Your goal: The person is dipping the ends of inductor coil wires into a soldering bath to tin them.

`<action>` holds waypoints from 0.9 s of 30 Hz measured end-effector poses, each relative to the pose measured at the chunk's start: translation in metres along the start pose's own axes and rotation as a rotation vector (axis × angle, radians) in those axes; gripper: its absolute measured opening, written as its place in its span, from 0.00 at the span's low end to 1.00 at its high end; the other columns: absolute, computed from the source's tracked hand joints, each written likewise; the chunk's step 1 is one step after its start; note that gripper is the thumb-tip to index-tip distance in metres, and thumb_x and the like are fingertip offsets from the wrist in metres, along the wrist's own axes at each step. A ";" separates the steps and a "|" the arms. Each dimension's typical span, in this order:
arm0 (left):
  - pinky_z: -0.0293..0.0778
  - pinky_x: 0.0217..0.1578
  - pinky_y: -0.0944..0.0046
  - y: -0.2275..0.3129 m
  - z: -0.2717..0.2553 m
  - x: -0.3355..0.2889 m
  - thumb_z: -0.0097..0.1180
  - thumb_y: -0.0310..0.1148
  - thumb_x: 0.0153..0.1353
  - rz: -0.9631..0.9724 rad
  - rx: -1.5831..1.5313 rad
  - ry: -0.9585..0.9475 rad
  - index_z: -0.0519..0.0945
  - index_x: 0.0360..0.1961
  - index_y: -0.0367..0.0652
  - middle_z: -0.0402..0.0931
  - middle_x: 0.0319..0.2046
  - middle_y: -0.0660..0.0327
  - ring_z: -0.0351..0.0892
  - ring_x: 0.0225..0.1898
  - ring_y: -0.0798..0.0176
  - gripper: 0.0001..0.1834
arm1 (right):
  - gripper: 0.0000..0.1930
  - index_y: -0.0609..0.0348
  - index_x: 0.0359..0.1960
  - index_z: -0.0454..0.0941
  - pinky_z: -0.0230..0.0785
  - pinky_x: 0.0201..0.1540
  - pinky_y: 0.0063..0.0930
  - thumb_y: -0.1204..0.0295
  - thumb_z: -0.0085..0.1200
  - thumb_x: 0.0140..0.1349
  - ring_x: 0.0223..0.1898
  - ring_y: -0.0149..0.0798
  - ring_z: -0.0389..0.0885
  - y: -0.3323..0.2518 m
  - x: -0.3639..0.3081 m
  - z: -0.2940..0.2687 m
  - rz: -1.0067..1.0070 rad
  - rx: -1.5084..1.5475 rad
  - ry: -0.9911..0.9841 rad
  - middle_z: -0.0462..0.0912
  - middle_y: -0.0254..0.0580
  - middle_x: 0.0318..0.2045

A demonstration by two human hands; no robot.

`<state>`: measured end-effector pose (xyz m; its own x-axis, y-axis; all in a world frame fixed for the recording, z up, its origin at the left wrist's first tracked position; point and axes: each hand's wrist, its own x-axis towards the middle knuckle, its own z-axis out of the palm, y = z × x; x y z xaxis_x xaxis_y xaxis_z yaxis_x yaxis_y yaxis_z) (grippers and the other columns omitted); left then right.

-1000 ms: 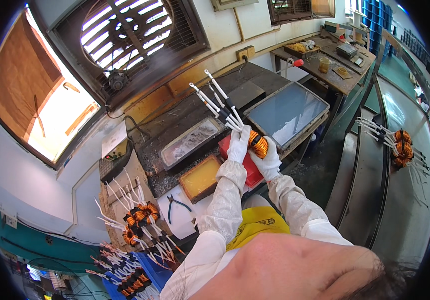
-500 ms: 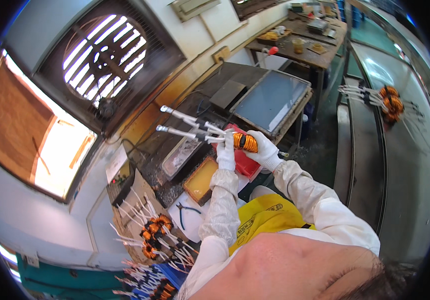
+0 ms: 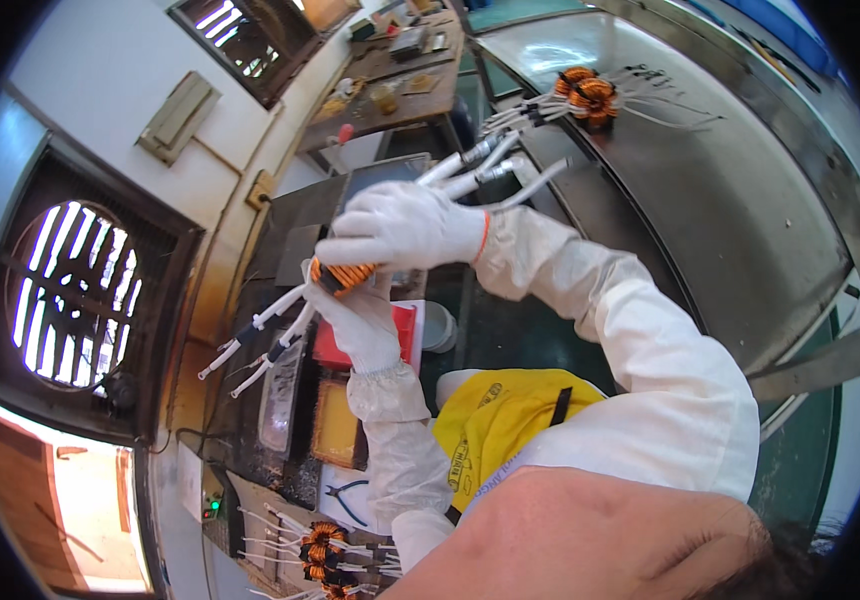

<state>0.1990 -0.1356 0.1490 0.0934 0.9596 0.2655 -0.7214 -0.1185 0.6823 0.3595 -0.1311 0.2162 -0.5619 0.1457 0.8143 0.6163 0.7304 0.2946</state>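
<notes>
A copper-wound ring coil (image 3: 348,272) is held up between my two white-gloved hands. My left hand (image 3: 362,318) grips it from below, with the thumb at its side. My right hand (image 3: 405,228) wraps over the top, hiding much of the winding. White sleeved leads (image 3: 268,318) with black bands and metal ends point down to the left. More white leads (image 3: 480,170) stick out past my right hand toward the metal bench. Below the coil sit a red container (image 3: 406,335) and a tray of yellow material (image 3: 338,425).
More ring coils (image 3: 590,95) lie on the metal bench (image 3: 720,190) at the right. Several others (image 3: 325,550) lie at the lower left, near blue-handled pliers (image 3: 348,502). A pale round tub (image 3: 438,328) stands beside the red container. A wooden table (image 3: 400,95) is farther back.
My view has swung right. The coil has been turned and raised, and leads now show on both sides. My right hand has moved from the coil's side to over its top.
</notes>
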 end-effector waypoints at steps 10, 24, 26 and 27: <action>0.62 0.64 0.55 0.036 0.009 -0.104 0.48 0.45 0.71 -0.592 0.571 -0.645 0.65 0.65 0.36 0.68 0.61 0.52 0.66 0.64 0.54 0.29 | 0.25 0.47 0.46 0.74 0.72 0.50 0.35 0.69 0.67 0.42 0.42 0.38 0.81 0.088 -0.094 -0.095 0.061 -0.407 -0.341 0.79 0.32 0.35; 0.62 0.64 0.61 0.087 -0.077 -0.130 0.44 0.30 0.69 -0.684 0.700 -0.316 0.71 0.60 0.32 0.73 0.57 0.51 0.71 0.60 0.57 0.21 | 0.30 0.42 0.56 0.71 0.52 0.68 0.43 0.75 0.62 0.47 0.60 0.42 0.69 0.133 -0.320 -0.210 1.161 -0.708 -0.451 0.75 0.36 0.54; 0.62 0.64 0.61 0.088 -0.074 -0.126 0.44 0.29 0.69 -0.693 0.774 -0.281 0.71 0.60 0.32 0.73 0.57 0.50 0.71 0.60 0.57 0.20 | 0.31 0.44 0.57 0.70 0.55 0.65 0.40 0.76 0.61 0.47 0.59 0.44 0.69 0.130 -0.334 -0.210 1.315 -0.788 -0.485 0.74 0.36 0.54; 0.62 0.64 0.61 0.087 -0.073 -0.124 0.44 0.29 0.69 -0.703 0.785 -0.287 0.71 0.60 0.32 0.73 0.57 0.50 0.71 0.60 0.57 0.20 | 0.31 0.44 0.57 0.70 0.55 0.65 0.40 0.76 0.61 0.47 0.59 0.44 0.69 0.127 -0.342 -0.209 1.332 -0.785 -0.485 0.74 0.36 0.54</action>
<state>0.0745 -0.2462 0.1253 0.5435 0.7934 -0.2741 0.1848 0.2054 0.9611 0.7458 -0.2275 0.0799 0.5545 0.6603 0.5064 0.8129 -0.5601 -0.1598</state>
